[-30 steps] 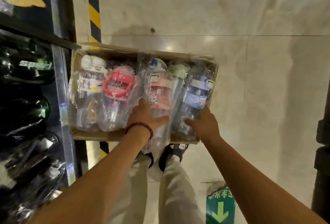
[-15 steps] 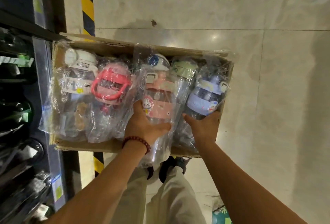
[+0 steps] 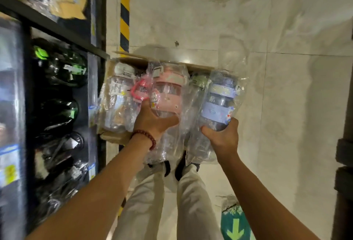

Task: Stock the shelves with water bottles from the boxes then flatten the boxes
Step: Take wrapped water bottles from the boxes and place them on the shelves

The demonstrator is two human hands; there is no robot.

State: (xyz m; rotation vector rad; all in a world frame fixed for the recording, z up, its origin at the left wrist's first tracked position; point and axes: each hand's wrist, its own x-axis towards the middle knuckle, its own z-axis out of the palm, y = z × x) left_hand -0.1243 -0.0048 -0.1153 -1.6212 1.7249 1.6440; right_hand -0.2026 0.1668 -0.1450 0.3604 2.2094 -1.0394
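Gripping two bagged bottles at once: the pink bottle (image 3: 168, 96) is held by the left hand (image 3: 152, 123) around its lower body, thumb hooked across the front, and the blue bottle (image 3: 219, 104) is cupped low by the right hand (image 3: 223, 136), fingers (image 3: 234, 125) curled round its base. Both are lifted partly clear of the cardboard box (image 3: 131, 61), where a white-lidded bottle (image 3: 118, 98), one with a red handle (image 3: 138, 92) and a green-lidded one (image 3: 198, 83) remain.

Bottles are judged light, rigid, probably empty plastic; the loose clear wrap looks slick and baggy, so a hold on the body through the film is safer than on the film alone. Lids and straps could snag on neighbouring bags.

The shelf unit (image 3: 57, 27) stands close on the left, its bays seemingly filled with dark wrapped goods, its post just beside the box edge. Open tiled floor (image 3: 286, 86) lies to the right for swinging clear.
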